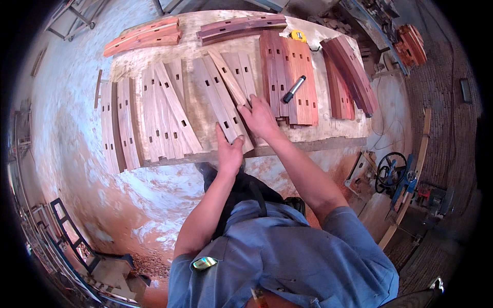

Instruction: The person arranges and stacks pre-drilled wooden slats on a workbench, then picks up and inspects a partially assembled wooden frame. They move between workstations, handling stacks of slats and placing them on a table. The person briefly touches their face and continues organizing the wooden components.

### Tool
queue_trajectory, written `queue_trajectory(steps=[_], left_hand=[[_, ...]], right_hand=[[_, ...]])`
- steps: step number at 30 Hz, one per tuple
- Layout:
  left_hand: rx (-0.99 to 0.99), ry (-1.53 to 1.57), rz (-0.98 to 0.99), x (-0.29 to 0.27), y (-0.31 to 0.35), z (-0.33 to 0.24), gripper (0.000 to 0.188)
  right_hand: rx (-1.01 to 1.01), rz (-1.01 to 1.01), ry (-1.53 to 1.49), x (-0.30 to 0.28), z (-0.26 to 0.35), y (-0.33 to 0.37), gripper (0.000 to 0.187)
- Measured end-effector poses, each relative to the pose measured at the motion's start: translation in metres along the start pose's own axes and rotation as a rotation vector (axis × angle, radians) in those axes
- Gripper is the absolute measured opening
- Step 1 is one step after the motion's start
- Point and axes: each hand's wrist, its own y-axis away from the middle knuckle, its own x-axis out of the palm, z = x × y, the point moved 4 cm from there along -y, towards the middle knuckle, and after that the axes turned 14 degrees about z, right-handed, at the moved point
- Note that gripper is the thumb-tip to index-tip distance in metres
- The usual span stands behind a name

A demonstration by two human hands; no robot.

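On the workbench (pixel 328 131) in front of me lie wooden slats with rectangular mortises cut through them. My left hand (pixel 229 151) is closed round the near end of a pair of grey-brown slats (pixel 218 97), the thumb on one side and fingers on the other. At the near end of a paler, yellowish slat (pixel 227 76), just right of that pair, my right hand (pixel 258 118) is closed with its fingertips on the wood. Its underside grip is hidden. More grey-brown slats (pixel 241 66) lie behind the right hand's fingers.
Fanned brown slats (pixel 164 113) lie left, with upright ones (pixel 123 123) beyond. Reddish slats (pixel 303 56) fill the right, carrying a black-and-silver marker (pixel 294 89). A yellow tape measure (pixel 298 36) sits behind. More reddish pieces (pixel 149 36) line the far edge. A handwheel machine (pixel 391 172) stands at right.
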Motion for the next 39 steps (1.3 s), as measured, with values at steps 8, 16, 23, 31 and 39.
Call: queue_trajectory(steps=[8,16,23,31,39], left_hand=[[0.065,-0.452,-0.017,-0.01,-0.01,0.022,0.086],[-0.175,-0.267,0.077,-0.006,0.004,-0.005,0.093],[-0.104,-0.263,0.088,-0.01,0.007,-0.011,0.092],[-0.388,-0.792,0.199,0.0,0.013,-0.03,0.087],[-0.368,-1.017,0.233,-0.01,0.001,-0.027,0.077]], right_hand=[[0.075,0.136,-0.12,0.018,-0.01,-0.006,0.044],[0.143,0.17,0.042,0.009,0.005,0.008,0.062],[0.192,0.157,-0.1,0.01,-0.001,0.009,0.067],[0.054,0.083,0.01,0.017,-0.021,0.025,0.061],[0.057,0.087,0.1,0.02,-0.013,0.02,0.053]])
